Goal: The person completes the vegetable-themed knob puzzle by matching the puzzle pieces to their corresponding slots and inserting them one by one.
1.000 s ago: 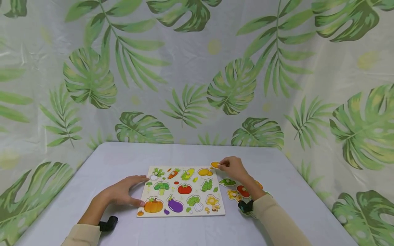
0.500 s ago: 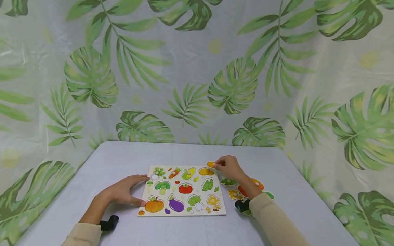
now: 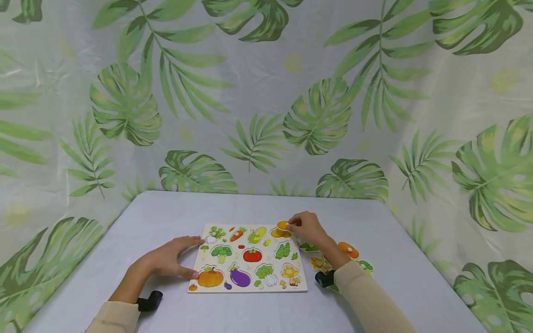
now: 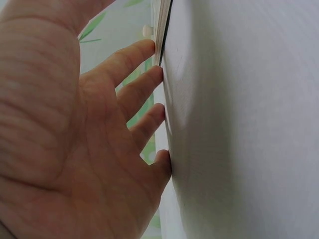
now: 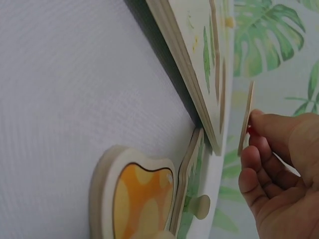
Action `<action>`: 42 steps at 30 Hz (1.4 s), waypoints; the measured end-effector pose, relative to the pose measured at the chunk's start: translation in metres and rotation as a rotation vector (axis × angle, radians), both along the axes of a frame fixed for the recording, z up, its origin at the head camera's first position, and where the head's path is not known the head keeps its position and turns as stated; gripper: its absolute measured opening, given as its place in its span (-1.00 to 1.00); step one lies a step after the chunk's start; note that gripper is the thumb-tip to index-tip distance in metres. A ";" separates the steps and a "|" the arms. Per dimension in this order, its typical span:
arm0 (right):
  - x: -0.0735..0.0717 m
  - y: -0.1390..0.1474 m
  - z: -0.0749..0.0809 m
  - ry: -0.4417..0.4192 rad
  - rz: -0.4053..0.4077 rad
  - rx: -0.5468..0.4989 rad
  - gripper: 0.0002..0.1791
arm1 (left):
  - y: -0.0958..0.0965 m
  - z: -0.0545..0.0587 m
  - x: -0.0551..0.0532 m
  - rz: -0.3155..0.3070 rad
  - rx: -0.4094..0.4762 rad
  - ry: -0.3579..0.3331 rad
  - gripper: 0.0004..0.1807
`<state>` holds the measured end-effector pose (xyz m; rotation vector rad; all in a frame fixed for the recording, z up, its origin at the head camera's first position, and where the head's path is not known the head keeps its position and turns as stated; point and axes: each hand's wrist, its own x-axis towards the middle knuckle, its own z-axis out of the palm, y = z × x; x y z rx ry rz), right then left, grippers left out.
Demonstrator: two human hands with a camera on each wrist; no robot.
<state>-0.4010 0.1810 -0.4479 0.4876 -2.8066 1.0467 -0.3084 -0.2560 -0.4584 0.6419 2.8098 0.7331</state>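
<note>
A pale puzzle board with printed vegetables lies flat on the table. My left hand rests at its left side, fingers spread, with fingertips at the board's edge in the left wrist view. Over the far right corner, my right hand pinches a thin yellow-orange puzzle piece between thumb and fingers. That piece overlaps the printed yellow potato shape in the head view. Seen edge-on from the right wrist, the piece stands tilted up, apart from the board.
Loose puzzle pieces lie right of the board, partly hidden under the right forearm: a yellow mushroom, an orange one and a green one among them. A leaf-print curtain hangs behind the white table.
The right hand has moved slightly left with the yellow-orange piece, from beside the board's far right corner to over the potato shape. The left hand stays at the board's edge.
</note>
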 end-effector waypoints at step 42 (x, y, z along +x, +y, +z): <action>0.004 -0.021 -0.013 -0.032 -0.008 0.034 -0.87 | 0.001 0.003 0.003 0.000 0.004 -0.001 0.09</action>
